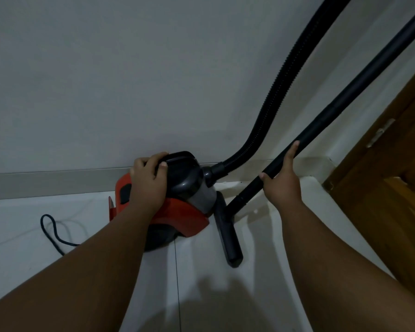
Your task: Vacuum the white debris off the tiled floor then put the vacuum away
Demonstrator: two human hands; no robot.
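The vacuum (189,185), a red and dark grey canister, is sitting on the tiled floor (22,248) at the far side of the scene, pressed close to the skirting (46,183) at the foot of the white wall (106,80). The left hand (149,180) is reaching down onto its top, with the fingers curling over the far edge of the black handle part and the thumb lying on the near side, so it is grasping the canister.

A ribbed black hose (273,104) is leaving the right end of the canister and climbing steeply out of the top of the view. Just right of it, the smooth black wand (357,87) is leaning from lower left to upper right. The right hand (282,178) is clasping the wand low down, thumb hooking under the tube and one finger stretching up along it.

The wand is ending in a dark floor nozzle (230,240), which is lying on the tiles beside the canister's right side and pointing towards the near edge. A dark power cord (49,226) is looping on the floor to the left of the canister. A brown wooden door (393,188) is standing at the right edge.
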